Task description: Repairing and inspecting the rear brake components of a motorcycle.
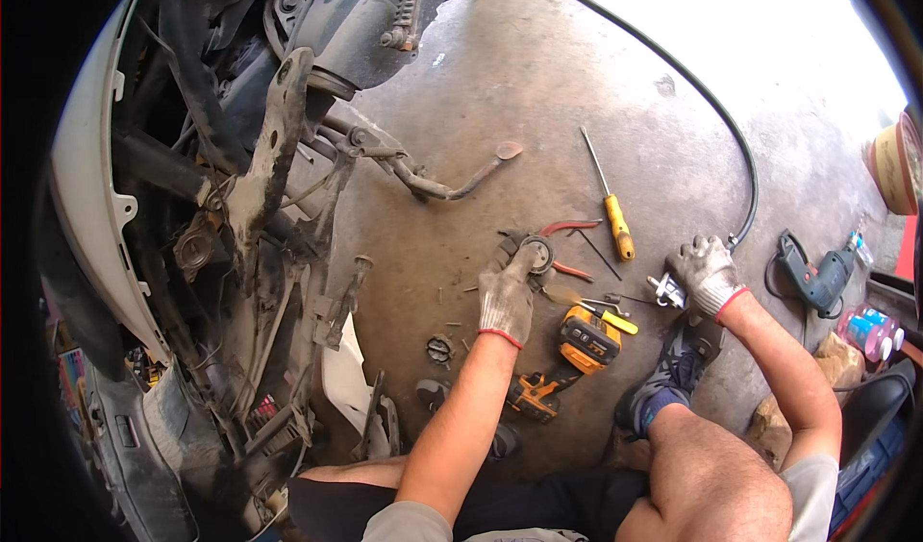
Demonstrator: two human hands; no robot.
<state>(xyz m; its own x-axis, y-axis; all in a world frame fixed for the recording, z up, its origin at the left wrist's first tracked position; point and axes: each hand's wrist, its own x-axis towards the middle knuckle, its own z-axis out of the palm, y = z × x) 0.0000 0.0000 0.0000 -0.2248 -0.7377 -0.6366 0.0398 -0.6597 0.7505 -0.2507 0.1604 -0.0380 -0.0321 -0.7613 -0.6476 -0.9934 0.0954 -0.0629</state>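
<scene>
My gloved left hand point(508, 300) grips a small round metal part point(538, 252), above red-handled pliers point(569, 226) lying on the concrete. My gloved right hand point(702, 271) is closed on a silver air tool point(670, 290) at the end of a black hose point(737, 143). Around my hands lie a yellow screwdriver point(618, 227), a thin black rod point(601, 256), a second yellow-handled tool point(618, 321) and a yellow-and-black cordless drill point(586, 340). A small round part point(439, 350) rests on the floor below my left hand.
A dismantled scooter frame point(274, 167) fills the left, with a pedal lever point(452, 189) jutting over the concrete floor point(500, 81). At right lie a corded drill point(817, 278), pink-liquid bottles point(863, 333), a stone point(832, 364) and a beige bucket point(889, 167). My shoe point(668, 374) stands beside the cordless drill.
</scene>
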